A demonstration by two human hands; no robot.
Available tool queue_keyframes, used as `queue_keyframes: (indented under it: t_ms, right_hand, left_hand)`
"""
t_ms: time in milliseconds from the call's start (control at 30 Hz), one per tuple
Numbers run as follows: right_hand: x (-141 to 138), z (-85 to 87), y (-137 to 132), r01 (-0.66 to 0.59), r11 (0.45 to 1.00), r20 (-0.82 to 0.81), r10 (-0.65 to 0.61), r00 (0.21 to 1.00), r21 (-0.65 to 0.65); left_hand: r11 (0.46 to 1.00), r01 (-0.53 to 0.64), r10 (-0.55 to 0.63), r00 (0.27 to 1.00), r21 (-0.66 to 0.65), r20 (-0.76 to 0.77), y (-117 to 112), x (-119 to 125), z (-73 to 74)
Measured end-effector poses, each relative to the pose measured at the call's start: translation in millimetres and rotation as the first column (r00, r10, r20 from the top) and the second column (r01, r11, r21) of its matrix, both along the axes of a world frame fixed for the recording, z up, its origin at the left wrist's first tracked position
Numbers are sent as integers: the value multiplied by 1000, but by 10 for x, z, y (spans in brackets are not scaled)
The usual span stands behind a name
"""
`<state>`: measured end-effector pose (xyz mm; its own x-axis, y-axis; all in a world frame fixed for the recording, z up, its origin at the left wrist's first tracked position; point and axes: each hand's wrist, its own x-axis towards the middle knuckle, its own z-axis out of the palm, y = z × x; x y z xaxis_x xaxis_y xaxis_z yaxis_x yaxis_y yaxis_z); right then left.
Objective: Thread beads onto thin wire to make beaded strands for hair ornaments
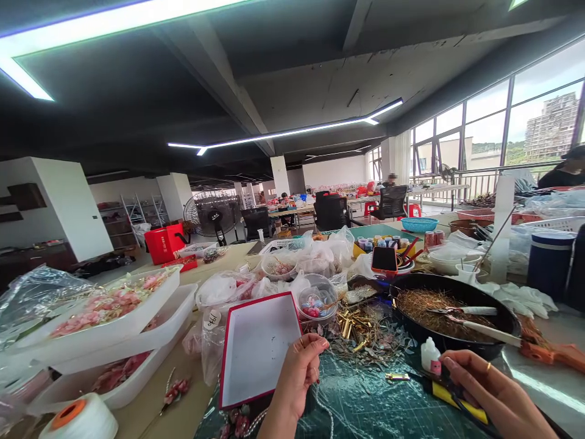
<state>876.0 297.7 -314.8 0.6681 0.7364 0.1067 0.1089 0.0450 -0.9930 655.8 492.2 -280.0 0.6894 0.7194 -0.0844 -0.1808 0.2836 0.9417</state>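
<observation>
The left hand (295, 375) rises at bottom centre, its fingers (320, 343) pinched together on something too fine to make out. The right hand (496, 390), with a gold ring, sits at lower right, its fingers (457, 364) curled and slightly apart over a black-and-yellow tool (457, 396); whether they grip it cannot be told. Both hands are above a green cutting mat (365, 405) on the desk (173, 414).

Just beside the left hand lies a red-rimmed white tray (251, 347). Between the hands, a heap of gold pieces and fine wire (359, 332) spreads across the mat, with a small white bottle (429, 353) close to the right hand. Beyond it, a wide black pan (457, 308) holds golden strands and blocks the view of the desk behind. At lower left are a white thread spool (77, 421) and white trays of pink flowers (109, 311).

Farther up the frame, a lidded clear bowl of beads (317, 299) sits among plastic bags (223, 289), and a red-cased phone (384, 259) stands upright. A blue basket (419, 224) lies behind it. A co-worker (567, 171) appears at the right edge, and a fan (210, 213) stands at far centre-left.
</observation>
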Motion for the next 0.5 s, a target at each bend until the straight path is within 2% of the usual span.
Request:
queue_keyframes:
  t_ms: [100,200,267,500]
  right_hand:
    - [-264,60,123,-81,994,-76,87,993,74]
    - [-516,20,314,-142,973,-154,171,973,183]
    - [-640,-22,440,-195,958,-189,235,953,211]
    - [-786,-123,633,-251,939,-242,307,920,234]
  left_hand:
    - [998,-12,16,998,63,-57,-45,86,-45]
    - [995,-7,15,997,97,-80,-91,143,-69]
    - [994,-9,19,996,108,-90,-116,159,-69]
    - [994,-11,23,993,111,-113,-157,116,-30]
